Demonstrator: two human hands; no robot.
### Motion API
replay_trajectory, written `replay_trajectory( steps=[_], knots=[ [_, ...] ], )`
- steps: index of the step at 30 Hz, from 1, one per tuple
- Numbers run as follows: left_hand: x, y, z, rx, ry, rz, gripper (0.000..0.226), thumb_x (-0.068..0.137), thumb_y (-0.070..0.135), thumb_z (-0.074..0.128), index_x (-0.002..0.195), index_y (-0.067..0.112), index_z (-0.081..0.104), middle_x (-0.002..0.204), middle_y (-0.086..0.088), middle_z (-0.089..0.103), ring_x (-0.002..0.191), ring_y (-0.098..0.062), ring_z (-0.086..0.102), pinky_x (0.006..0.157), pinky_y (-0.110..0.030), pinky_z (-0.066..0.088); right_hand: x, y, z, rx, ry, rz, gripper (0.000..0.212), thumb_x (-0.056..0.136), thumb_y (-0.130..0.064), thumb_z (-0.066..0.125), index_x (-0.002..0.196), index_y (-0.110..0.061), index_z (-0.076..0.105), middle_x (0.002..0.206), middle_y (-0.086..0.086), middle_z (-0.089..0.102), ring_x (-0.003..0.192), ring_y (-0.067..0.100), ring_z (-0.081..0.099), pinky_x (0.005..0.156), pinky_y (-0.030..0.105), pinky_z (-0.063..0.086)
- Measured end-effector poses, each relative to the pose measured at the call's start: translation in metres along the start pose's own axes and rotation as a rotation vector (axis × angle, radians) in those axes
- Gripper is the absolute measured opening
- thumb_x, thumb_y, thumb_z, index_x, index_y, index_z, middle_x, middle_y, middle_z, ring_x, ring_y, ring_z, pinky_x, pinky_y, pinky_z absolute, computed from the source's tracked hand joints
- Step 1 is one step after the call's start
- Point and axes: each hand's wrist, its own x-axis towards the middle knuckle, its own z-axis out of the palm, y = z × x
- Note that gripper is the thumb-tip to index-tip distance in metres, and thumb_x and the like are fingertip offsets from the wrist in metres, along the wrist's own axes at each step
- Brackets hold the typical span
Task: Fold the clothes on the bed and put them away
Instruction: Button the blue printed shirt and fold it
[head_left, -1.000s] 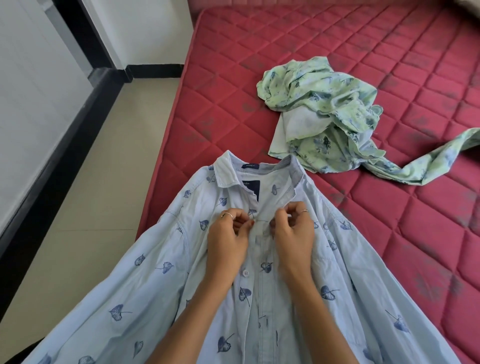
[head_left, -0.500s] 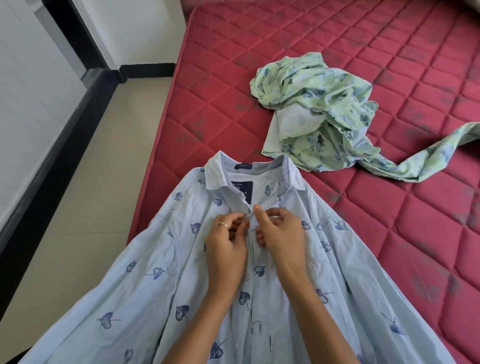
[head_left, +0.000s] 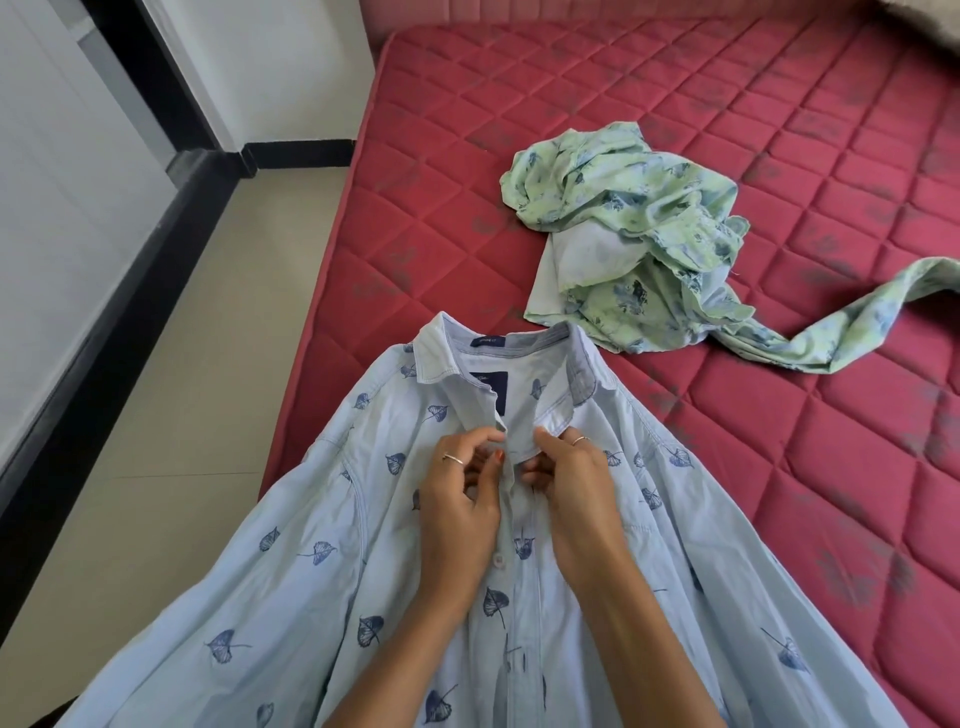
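1. the blue shirt (head_left: 363, 545) lies face up at the near edge of the bed (head_left: 727, 104), collar toward the far side, its near-left part hanging past the mattress edge over the floor (head_left: 182, 415).
2. the left hand (head_left: 460, 514) pinches the left edge of the placket just below the collar; the right hand (head_left: 571, 499) pinches the right edge opposite. fingers curled on cloth, hands near each other, apparently working the top button.
3. judgement: thin woven cotton, light and limp, creases easily; no stiffness except the collar and the button band. best taken at the collar points, shoulders or hem corners so the panels stay flat.
4. texture: pale blue with dark blue leaf print; one small white button (head_left: 498, 560) shows below the hands.
5. the green garment (head_left: 623, 234) lies crumpled on the far side of the shirt, just beside the collar, one strip trailing to the right. soft, floral print, unfolded.
6. the mattress is red, diamond-quilted and matte; probably grippy enough to hold cloth in place.
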Motion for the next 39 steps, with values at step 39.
replay_trajectory(
  steps=[39],
  knots=[
    [0.005,-0.011,-0.006,-0.166,-0.137,-0.247,0.020,0.087,-0.001,0.065,0.090,0.018,0.070,0.085,0.000,0.072,0.079,-0.011,0.070,0.074,-0.021,0.054,-0.009,0.052,0.000,-0.601,0.169,-0.727,0.025,0.087,-0.006,0.064,0.075,-0.017,0.044,0.077,-0.007,0.046,0.068,0.009,0.049,0.062,0.011,0.038]
  ],
)
